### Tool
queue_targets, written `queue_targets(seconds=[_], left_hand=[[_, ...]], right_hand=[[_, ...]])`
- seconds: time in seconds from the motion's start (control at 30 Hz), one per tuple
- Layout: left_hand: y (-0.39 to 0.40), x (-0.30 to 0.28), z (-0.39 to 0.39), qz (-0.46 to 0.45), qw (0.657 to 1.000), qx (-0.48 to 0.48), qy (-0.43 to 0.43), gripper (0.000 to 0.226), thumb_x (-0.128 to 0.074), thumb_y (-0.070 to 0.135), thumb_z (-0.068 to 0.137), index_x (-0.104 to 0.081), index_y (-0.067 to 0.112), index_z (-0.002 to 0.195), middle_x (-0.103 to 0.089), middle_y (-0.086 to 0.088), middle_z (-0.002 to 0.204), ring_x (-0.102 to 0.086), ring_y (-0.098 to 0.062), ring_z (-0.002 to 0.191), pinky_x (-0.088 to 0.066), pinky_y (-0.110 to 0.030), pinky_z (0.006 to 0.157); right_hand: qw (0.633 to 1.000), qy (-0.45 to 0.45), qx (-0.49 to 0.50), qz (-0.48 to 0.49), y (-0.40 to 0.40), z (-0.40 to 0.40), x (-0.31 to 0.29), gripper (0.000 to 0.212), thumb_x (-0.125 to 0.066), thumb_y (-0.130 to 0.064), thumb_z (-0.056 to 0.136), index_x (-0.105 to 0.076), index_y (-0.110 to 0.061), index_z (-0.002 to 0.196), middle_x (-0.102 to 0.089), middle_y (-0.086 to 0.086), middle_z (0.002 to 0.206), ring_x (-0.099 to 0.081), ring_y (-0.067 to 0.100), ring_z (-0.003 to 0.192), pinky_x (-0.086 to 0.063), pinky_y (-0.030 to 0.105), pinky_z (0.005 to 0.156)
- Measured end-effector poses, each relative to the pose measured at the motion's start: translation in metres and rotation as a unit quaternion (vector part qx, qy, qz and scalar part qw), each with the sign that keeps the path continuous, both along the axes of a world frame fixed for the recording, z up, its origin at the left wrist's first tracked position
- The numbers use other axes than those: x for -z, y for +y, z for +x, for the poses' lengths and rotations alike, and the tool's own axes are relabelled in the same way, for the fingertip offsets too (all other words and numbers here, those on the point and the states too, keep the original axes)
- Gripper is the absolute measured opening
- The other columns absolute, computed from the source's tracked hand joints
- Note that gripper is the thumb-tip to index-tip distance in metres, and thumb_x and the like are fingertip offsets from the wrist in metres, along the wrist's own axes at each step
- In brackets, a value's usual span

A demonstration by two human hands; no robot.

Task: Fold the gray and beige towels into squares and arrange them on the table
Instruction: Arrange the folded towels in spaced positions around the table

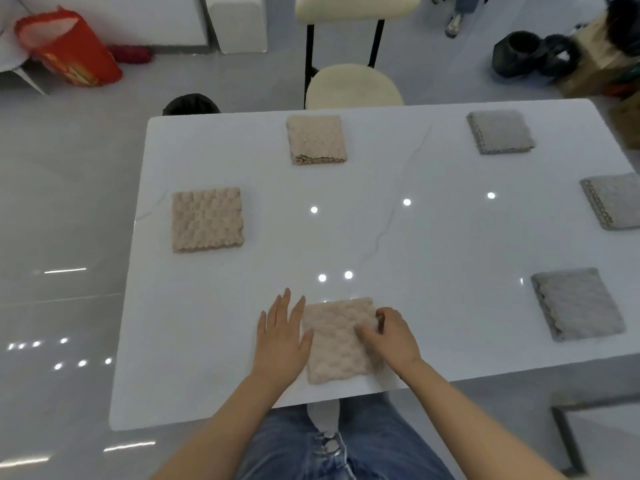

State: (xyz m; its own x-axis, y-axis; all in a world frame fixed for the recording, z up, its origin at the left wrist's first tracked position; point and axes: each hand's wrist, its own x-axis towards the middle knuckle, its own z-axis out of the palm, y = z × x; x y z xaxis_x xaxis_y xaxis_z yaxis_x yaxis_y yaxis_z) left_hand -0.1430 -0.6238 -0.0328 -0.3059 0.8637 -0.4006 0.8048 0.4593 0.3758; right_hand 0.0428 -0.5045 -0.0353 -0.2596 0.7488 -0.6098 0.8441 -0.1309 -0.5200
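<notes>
A folded beige towel [337,344] lies near the front edge of the white table [433,237]. My left hand [281,336] lies flat with straight fingers at the towel's left edge. My right hand [389,336] rests on the towel's right side, its fingers curled over the fabric. Two more folded beige towels lie on the table, one at the left [206,219] and one at the back [316,139]. Three folded gray towels line the right side: back [499,131], middle [613,200] and front [577,303].
A cream stool [353,86] and a cream chair [356,6] stand behind the table. A red bag [67,46] lies on the floor at the back left. Dark objects [536,55] sit at the back right. My knees in blue jeans [332,445] show below the table's edge.
</notes>
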Motion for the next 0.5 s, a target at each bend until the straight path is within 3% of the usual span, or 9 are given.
queue_targets(seconds=[0.07, 0.17, 0.27, 0.4, 0.5], left_hand=[[0.002, -0.007, -0.004, 0.003, 1.000, -0.018, -0.016, 0.079, 0.001, 0.060, 0.080, -0.007, 0.026, 0.151, 0.005, -0.001, 0.160, 0.001, -0.018, 0.147, 0.005, -0.036, 0.118], [-0.001, -0.012, -0.004, 0.002, 0.999, -0.023, -0.029, 0.057, -0.026, 0.045, 0.100, -0.009, 0.025, 0.151, 0.002, -0.001, 0.160, -0.001, -0.017, 0.147, 0.002, -0.034, 0.119], [-0.005, -0.016, 0.000, 0.035, 0.994, -0.066, -0.074, 0.053, -0.035, 0.035, 0.101, -0.018, 0.024, 0.150, -0.007, 0.000, 0.159, -0.007, -0.018, 0.146, -0.003, -0.031, 0.117], [-0.005, -0.021, 0.010, 0.069, 0.973, -0.137, -0.172, 0.043, -0.042, 0.028, 0.100, -0.037, 0.020, 0.142, -0.029, 0.002, 0.151, -0.023, -0.015, 0.140, -0.013, -0.021, 0.111], [0.006, -0.033, 0.015, 0.071, 0.946, -0.170, -0.268, 0.028, -0.045, 0.023, 0.099, -0.052, 0.020, 0.127, -0.051, 0.006, 0.130, -0.047, -0.008, 0.121, -0.031, -0.012, 0.097]], right_hand=[[0.998, 0.015, 0.049, -0.026, -0.005, -0.007, 0.001, 0.038, -0.066, -0.040, 0.079, -0.048, -0.020, 0.105, -0.059, -0.005, 0.096, -0.058, 0.010, 0.083, -0.045, 0.023, 0.065], [0.994, 0.024, 0.092, -0.062, -0.009, -0.013, 0.000, 0.027, -0.065, -0.032, 0.083, -0.051, -0.015, 0.098, -0.059, -0.002, 0.091, -0.057, 0.013, 0.080, -0.047, 0.025, 0.067], [0.978, 0.074, 0.158, -0.115, -0.012, -0.013, -0.002, 0.020, -0.065, -0.025, 0.084, -0.056, -0.007, 0.087, -0.061, 0.008, 0.088, -0.057, 0.017, 0.075, -0.051, 0.031, 0.068], [0.958, 0.138, 0.207, -0.139, -0.008, -0.004, -0.016, 0.025, -0.067, -0.022, 0.082, -0.057, -0.002, 0.093, -0.063, 0.012, 0.092, -0.062, 0.022, 0.079, -0.056, 0.040, 0.072], [0.935, 0.200, 0.258, -0.142, -0.004, 0.002, -0.034, 0.028, -0.067, -0.018, 0.085, -0.058, -0.001, 0.104, -0.067, 0.010, 0.100, -0.066, 0.020, 0.083, -0.054, 0.026, 0.058]])
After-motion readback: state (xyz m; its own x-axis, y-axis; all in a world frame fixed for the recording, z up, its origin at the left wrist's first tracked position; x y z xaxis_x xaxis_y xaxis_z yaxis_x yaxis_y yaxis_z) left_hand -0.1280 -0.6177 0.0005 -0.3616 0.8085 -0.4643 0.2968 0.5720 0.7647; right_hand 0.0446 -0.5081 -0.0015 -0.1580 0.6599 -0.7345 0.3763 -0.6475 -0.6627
